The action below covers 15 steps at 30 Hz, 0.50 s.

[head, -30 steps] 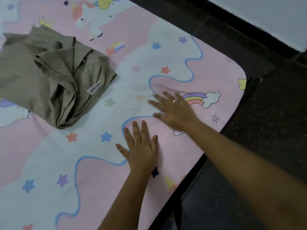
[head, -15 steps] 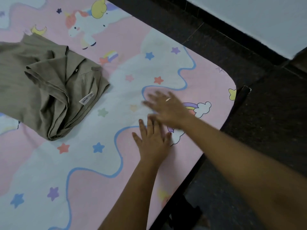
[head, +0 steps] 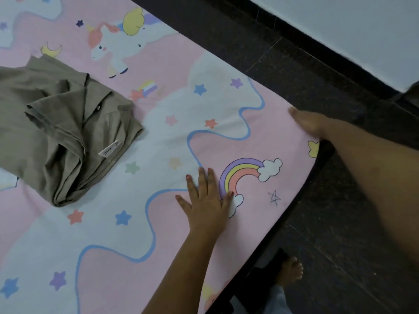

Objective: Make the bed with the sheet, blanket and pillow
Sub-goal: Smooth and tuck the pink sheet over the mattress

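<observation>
A pink and white sheet point(head: 172, 137) printed with unicorns, stars and a rainbow lies flat over the mattress. My left hand point(head: 207, 200) rests palm down on it beside the rainbow, fingers spread. My right hand point(head: 310, 124) lies at the sheet's far right corner, over the mattress edge; its fingers are mostly hidden, so I cannot tell whether it grips the fabric. No blanket or pillow is in view.
A crumpled olive-brown garment point(head: 59, 130) with a white label lies on the sheet at the left. A dark bed frame point(head: 294, 211) edges the mattress. Dark tiled floor point(head: 340, 234) lies to the right, with my bare foot point(head: 291, 270) on it. A white wall point(head: 351, 30) runs behind.
My right hand swept from the middle of the sheet out to its far right corner. My left hand slid forward toward the rainbow. The camera view shifted slightly.
</observation>
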Available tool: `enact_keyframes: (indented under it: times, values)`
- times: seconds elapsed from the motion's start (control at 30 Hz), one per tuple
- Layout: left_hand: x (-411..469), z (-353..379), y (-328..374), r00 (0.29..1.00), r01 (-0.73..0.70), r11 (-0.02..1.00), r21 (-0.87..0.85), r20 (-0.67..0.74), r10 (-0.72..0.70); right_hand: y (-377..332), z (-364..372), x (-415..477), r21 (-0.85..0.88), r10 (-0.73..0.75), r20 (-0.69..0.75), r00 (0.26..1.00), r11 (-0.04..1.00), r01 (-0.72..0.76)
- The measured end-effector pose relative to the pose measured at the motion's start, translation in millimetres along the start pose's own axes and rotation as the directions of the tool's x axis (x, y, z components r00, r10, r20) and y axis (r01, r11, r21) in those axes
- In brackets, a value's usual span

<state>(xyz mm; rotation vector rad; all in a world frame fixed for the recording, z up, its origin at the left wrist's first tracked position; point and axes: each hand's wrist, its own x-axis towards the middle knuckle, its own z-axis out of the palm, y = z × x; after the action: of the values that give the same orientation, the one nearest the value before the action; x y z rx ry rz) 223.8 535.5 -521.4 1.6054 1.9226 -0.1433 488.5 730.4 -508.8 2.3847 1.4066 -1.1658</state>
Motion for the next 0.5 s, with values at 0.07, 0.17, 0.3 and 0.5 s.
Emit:
enact_keyframes:
  times: [0.07, 0.17, 0.3, 0.5]
  values:
    - [9.3, 2.3, 18.3, 1.000, 0.013, 1.000, -0.024, -0.021, -0.013, -1.1, 6.9, 1.3, 0.137, -0.054, 0.010, 0.998, 0.989, 0.052]
    - [26.1, 3.6, 47.9, 1.000, 0.002, 0.999, -0.047, -0.019, -0.003, 0.2, 12.0, 9.0, 0.254, -0.002, 0.042, 0.999, 0.967, -0.009]
    - [46.4, 2.0, 89.0, 0.998, 0.047, 0.997, -0.068, -0.029, -0.049, -3.3, -0.8, 28.2, 0.363, -0.012, 0.170, 0.985, 0.930, -0.052]
    - [76.9, -9.7, 157.7, 0.992, 0.123, 0.984, -0.132, 0.048, -0.118, -1.8, -6.8, 43.9, 0.497, -0.126, 0.342, 0.931, 0.865, -0.065]
